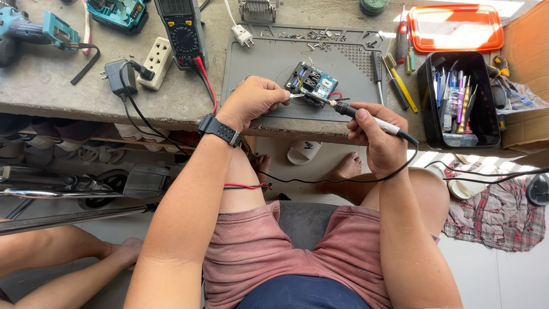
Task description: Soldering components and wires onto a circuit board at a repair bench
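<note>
On the concrete workbench [51, 86], a grey silicone work mat [257, 63] lies at twelve o'clock from the person's lap. At three o'clock from the mat stands a black tool box [430, 114] packed with upright tweezers and drivers, and at one o'clock from that box lies an orange-rimmed tray [454, 27]. At nine o'clock from the mat rests a black multimeter [182, 31], with a white power strip [155, 62] just beside it. A small blue circuit board [312, 83] sits on the mat's near half. The right hand [382, 140] is closed around the handle of a soldering iron [366, 119], whose tip points toward ten o'clock and meets the board's near edge. The left hand [251, 102], a black watch [219, 129] on its wrist, is pinched shut on a thin silvery piece, probably solder wire or tweezers, whose end reaches the board at the same spot as the iron's tip.
</note>
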